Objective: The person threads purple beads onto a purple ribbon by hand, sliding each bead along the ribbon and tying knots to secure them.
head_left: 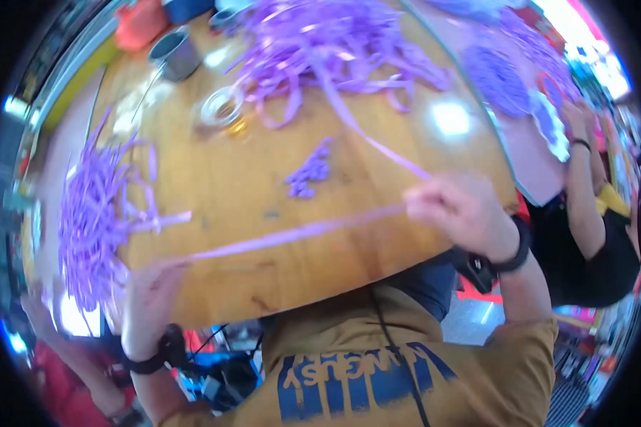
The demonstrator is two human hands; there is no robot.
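Note:
A purple ribbon (292, 234) is stretched between my two hands, low over the wooden table's near part. My left hand (157, 288), slightly blurred, pinches one end at the table's left front edge. At the right, my right hand (456, 210) grips the ribbon with closed fingers. From there the strip runs up to a large tangled heap of purple ribbon (320, 43) at the far side. Several small purple pieces (310, 171) lie in the middle of the table. Another pile of purple strips (96, 220) hangs over the left edge, beside my left hand.
On the wooden table (242, 164), a clear tape roll (221, 107) and a grey mug (174, 55) stand far left, near a red-orange container (141, 25). A co-worker's arm (584, 178) is at the right by more purple coils (498, 78). Another person's arm (71, 356) shows lower left.

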